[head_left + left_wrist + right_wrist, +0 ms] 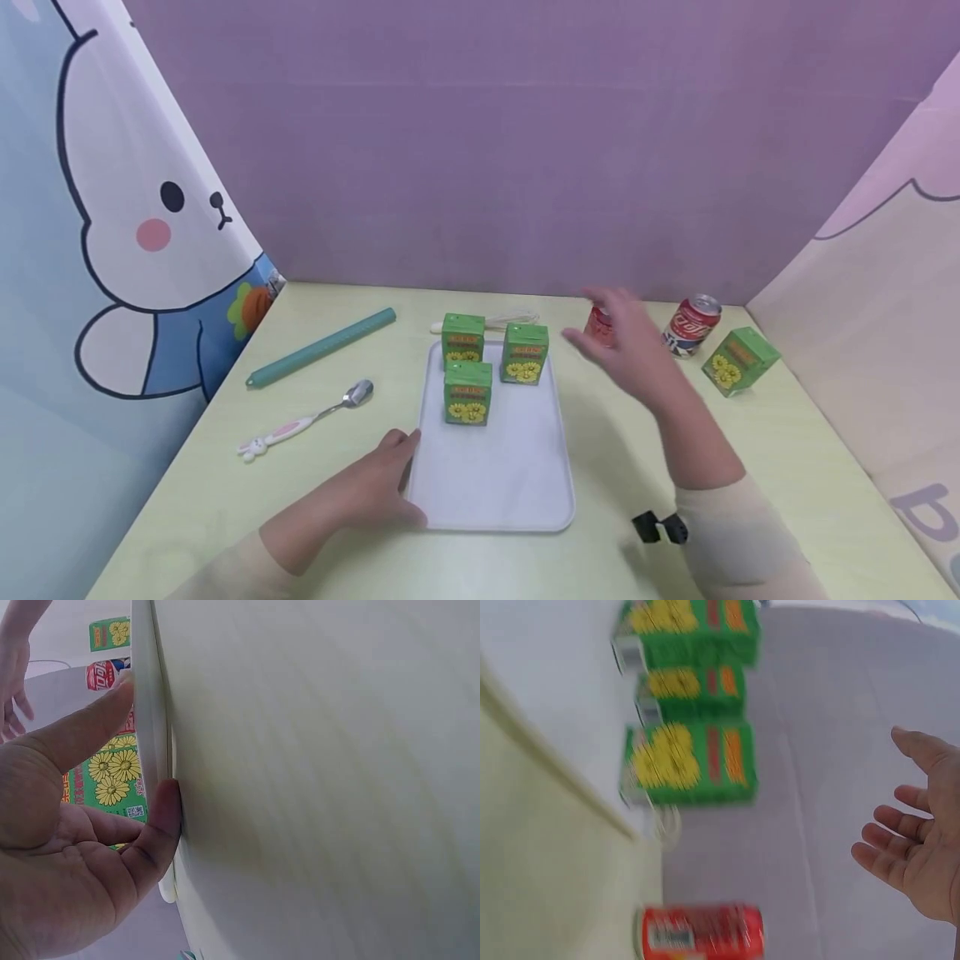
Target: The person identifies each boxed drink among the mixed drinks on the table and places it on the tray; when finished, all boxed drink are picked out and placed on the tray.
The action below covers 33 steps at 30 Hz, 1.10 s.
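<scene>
At the left edge of a white rectangular tray (517, 467), my left hand (378, 487) grips the rim; the left wrist view shows thumb and fingertips against the rim (150, 712). On the tray's far half stand three green drink cartons with yellow flowers: a front carton (467, 396), a back-left carton (462, 333) and a right carton (524, 354). Raised with fingers spread and holding nothing, my right hand (630, 346) is to the right of the tray. In the head view it partly covers a red can (599, 327).
Farther right stand a red and blue soda can (692, 327) and another green carton (740, 361). A whisk (513, 319) lies behind the tray. On the left lie a teal stick (322, 348) and a spoon with a rabbit handle (307, 421). A purple wall rises behind the table.
</scene>
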Each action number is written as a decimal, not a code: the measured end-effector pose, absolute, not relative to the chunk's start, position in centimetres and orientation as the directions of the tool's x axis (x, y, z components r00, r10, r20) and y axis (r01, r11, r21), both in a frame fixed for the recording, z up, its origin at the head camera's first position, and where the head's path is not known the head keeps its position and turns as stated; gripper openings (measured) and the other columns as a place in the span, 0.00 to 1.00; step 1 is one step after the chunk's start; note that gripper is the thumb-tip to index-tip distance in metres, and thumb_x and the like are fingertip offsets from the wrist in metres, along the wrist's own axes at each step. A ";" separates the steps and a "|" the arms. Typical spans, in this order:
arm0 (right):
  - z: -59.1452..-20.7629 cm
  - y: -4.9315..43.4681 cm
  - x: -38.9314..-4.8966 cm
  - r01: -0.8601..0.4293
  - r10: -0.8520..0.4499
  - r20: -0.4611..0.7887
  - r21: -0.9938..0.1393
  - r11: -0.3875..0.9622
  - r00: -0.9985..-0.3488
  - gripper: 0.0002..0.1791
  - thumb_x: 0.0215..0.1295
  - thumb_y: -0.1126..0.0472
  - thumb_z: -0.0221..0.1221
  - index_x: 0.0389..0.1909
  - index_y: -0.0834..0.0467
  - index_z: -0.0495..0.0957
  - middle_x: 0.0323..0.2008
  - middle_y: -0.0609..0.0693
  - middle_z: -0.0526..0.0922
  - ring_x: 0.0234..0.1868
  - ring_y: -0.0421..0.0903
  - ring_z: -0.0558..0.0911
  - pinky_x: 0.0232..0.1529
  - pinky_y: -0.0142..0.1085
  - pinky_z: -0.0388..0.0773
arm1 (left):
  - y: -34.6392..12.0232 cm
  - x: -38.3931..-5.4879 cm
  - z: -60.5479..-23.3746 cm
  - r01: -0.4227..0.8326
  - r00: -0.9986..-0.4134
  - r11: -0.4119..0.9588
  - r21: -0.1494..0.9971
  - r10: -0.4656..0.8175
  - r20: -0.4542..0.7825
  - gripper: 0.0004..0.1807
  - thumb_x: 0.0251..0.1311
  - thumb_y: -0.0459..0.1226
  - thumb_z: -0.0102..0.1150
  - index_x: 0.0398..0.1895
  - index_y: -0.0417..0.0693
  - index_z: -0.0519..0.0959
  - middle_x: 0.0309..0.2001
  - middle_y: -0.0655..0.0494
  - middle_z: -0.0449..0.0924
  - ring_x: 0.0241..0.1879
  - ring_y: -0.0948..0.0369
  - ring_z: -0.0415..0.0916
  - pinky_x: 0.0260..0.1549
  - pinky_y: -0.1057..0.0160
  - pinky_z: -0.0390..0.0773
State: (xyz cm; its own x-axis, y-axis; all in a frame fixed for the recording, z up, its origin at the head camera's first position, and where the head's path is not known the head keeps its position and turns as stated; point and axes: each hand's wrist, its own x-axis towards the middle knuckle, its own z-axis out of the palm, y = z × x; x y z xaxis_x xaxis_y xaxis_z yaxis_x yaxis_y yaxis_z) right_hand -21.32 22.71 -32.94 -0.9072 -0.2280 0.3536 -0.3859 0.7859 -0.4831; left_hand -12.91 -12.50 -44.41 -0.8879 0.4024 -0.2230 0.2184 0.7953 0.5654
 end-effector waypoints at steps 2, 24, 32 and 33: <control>-32.5 24.6 -21.3 -0.349 -0.171 0.365 -0.505 0.789 -0.915 0.42 0.62 0.37 0.60 0.71 0.54 0.63 0.65 0.56 0.69 0.63 0.59 0.71 0.60 0.58 0.68 | -12.5 -12.9 -44.3 0.218 -0.887 0.795 0.566 0.404 -0.225 0.65 0.34 0.48 0.79 0.74 0.31 0.53 0.57 0.46 0.65 0.45 0.60 0.70 0.51 0.54 0.75; -35.4 41.4 -22.6 0.137 0.293 0.176 -0.591 0.795 -0.940 0.58 0.63 0.31 0.53 0.78 0.63 0.37 0.75 0.70 0.40 0.74 0.73 0.42 0.65 0.70 0.48 | -12.5 -12.9 -44.6 0.207 -0.889 0.801 0.561 0.394 -0.234 0.65 0.34 0.49 0.79 0.75 0.33 0.53 0.58 0.46 0.65 0.46 0.60 0.70 0.52 0.54 0.75; -38.5 44.1 -23.1 0.228 0.335 0.063 -0.614 0.756 -0.940 0.63 0.59 0.27 0.52 0.77 0.62 0.30 0.75 0.71 0.34 0.72 0.76 0.42 0.61 0.73 0.49 | -12.5 -12.9 -44.5 0.209 -0.886 0.803 0.558 0.397 -0.238 0.65 0.35 0.50 0.79 0.75 0.33 0.53 0.58 0.46 0.65 0.45 0.60 0.70 0.51 0.54 0.75; -38.8 44.4 -23.2 0.232 0.336 0.054 -0.618 0.751 -0.940 0.64 0.60 0.27 0.53 0.77 0.62 0.29 0.75 0.72 0.34 0.72 0.77 0.42 0.60 0.74 0.49 | -12.5 -12.9 -44.5 0.209 -0.886 0.803 0.559 0.397 -0.239 0.65 0.35 0.50 0.79 0.75 0.33 0.53 0.58 0.46 0.65 0.45 0.60 0.70 0.51 0.55 0.75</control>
